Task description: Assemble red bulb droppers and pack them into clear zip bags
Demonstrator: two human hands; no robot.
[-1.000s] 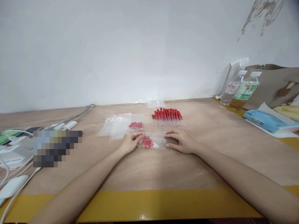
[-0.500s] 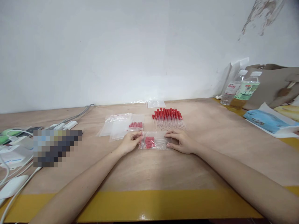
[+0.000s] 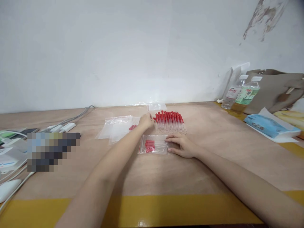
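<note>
Red-bulbed droppers (image 3: 170, 120) lie side by side in a row, their thin clear stems pointing towards me. My left hand (image 3: 146, 121) is at the row's left end, fingers pinched together at the red bulb of the outermost dropper; the fingertips are partly hidden. In front of the row lies a clear zip bag (image 3: 159, 150) with several red-bulbed droppers inside, its red-lined mouth facing left. My right hand (image 3: 181, 145) holds the bag's right end, with fingers on top and thumb at the lower edge.
Flat clear bags (image 3: 116, 128) lie left of the row, one with red bulbs (image 3: 132, 127) partly behind my left arm. Cables and white chargers (image 3: 67, 127) crowd the left side. Two bottles (image 3: 247, 95), a grey bag (image 3: 273, 91) and a blue tissue pack (image 3: 270, 125) stand right.
My left hand has let go of the zip bag's mouth and moved up and right to the dropper row. My right hand stays at the bag's right end.
</note>
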